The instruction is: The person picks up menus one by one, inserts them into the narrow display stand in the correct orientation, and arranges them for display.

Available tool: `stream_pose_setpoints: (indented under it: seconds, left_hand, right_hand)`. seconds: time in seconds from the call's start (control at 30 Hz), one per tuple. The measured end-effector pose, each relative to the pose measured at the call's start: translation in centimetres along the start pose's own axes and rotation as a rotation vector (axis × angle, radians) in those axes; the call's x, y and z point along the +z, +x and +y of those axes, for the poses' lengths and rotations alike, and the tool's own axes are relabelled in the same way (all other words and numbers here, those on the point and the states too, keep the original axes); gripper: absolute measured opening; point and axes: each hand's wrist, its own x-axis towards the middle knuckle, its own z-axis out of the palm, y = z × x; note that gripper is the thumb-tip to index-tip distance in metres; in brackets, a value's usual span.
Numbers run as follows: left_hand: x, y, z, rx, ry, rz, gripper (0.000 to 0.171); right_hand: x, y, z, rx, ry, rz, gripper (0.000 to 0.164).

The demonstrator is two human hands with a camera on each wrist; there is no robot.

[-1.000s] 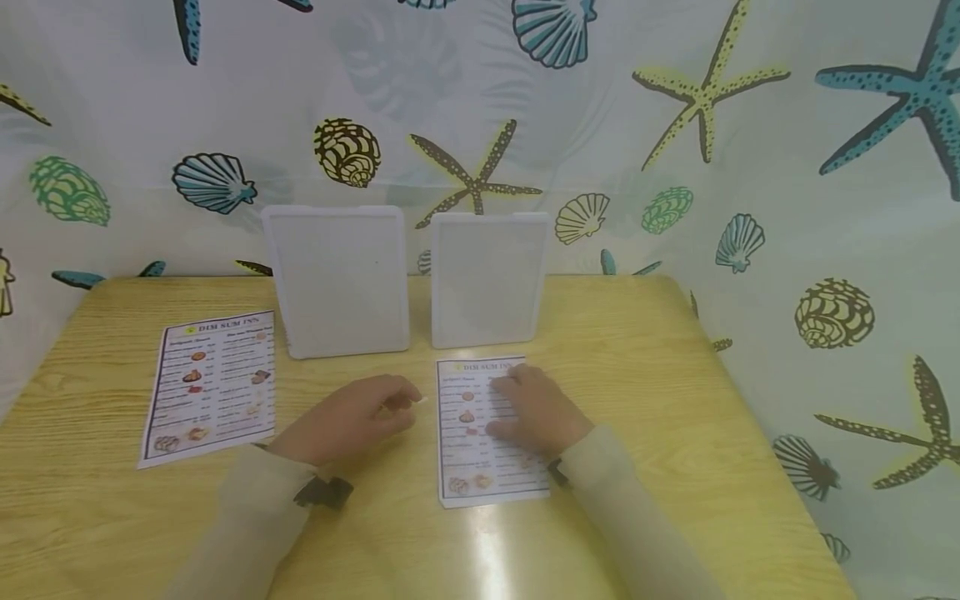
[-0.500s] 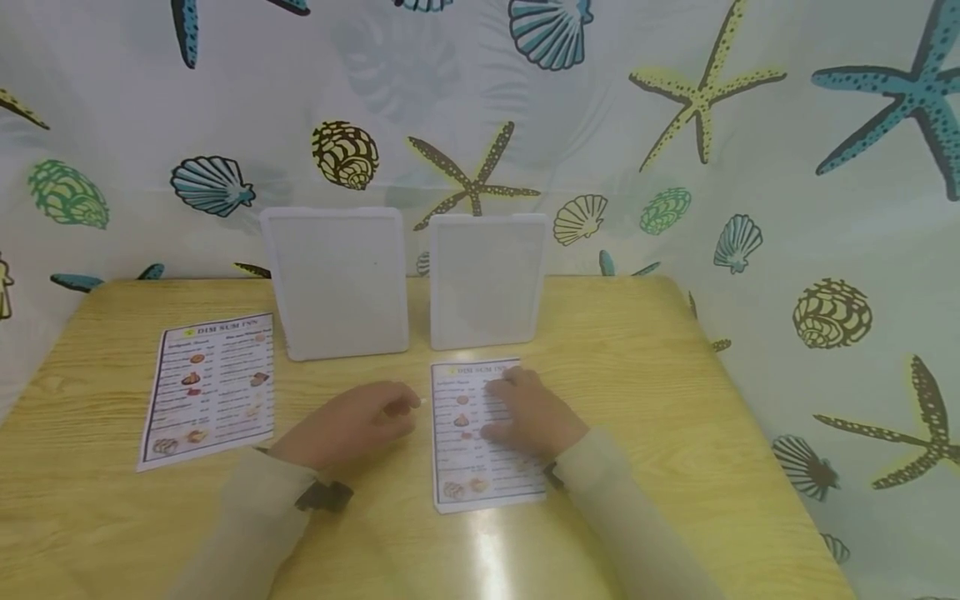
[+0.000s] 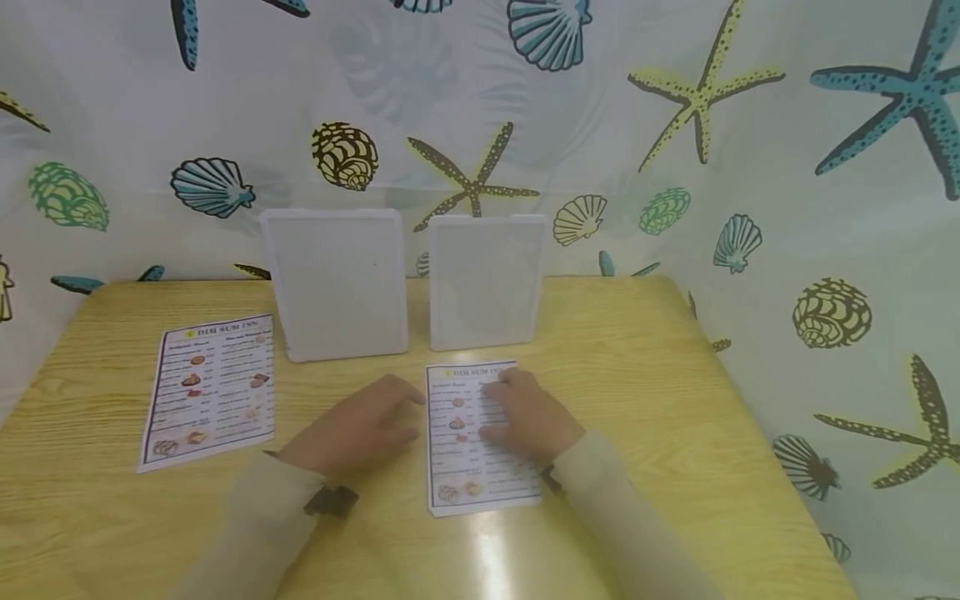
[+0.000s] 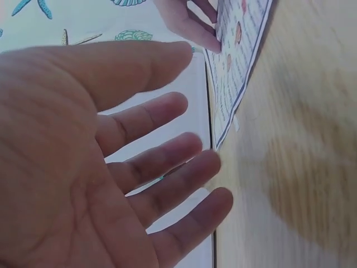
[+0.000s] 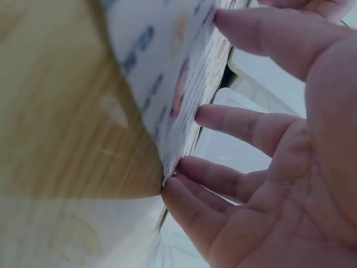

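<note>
My right hand [image 3: 536, 417] rests its fingertips on a printed menu [image 3: 453, 467] headed "DIM SUM INN", which lies flat on the wooden table. In the right wrist view, the fingers and thumb [image 5: 251, 33] touch the sheet without curling round it. Just left of that menu is my left hand [image 3: 356, 429], its thumb and fingers apart and nothing between them. The left wrist view shows its fingers [image 4: 173, 190] relaxed beside the sheet's edge. Further left lies a second, similar menu [image 3: 210, 392], untouched.
Two white-framed blank boards stand upright at the back: a larger left board [image 3: 341, 283] and a smaller right board [image 3: 486, 283]. Behind the wooden table [image 3: 645, 375] hangs a curtain [image 3: 585, 150] printed with shells and starfish.
The menu under my right hand has slid slightly left, with that hand. My left hand has shifted a little right, its fingertips spreading; the small white bit at them no longer shows in the head view.
</note>
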Motion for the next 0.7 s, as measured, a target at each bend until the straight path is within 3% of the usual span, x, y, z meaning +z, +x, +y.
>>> stream_pose_setpoints:
  seconds: [0.33, 0.53, 0.7]
  left_hand:
    - [2.0, 0.5, -0.1, 0.056, 0.074, -0.038, 0.056]
    - [2.4, 0.3, 0.2, 0.032, 0.102, -0.084, 0.063]
    - [2.6, 0.3, 0.2, 0.004, 0.125, -0.082, 0.062]
  right_hand:
    - [-0.2, -0.2, -0.2, -0.008, -0.006, 0.001, 0.066]
    - [-0.1, -0.1, -0.4, -0.042, 0.024, -0.006, 0.064]
    - [-0.1, -0.2, -0.5, -0.074, 0.039, -0.025, 0.063]
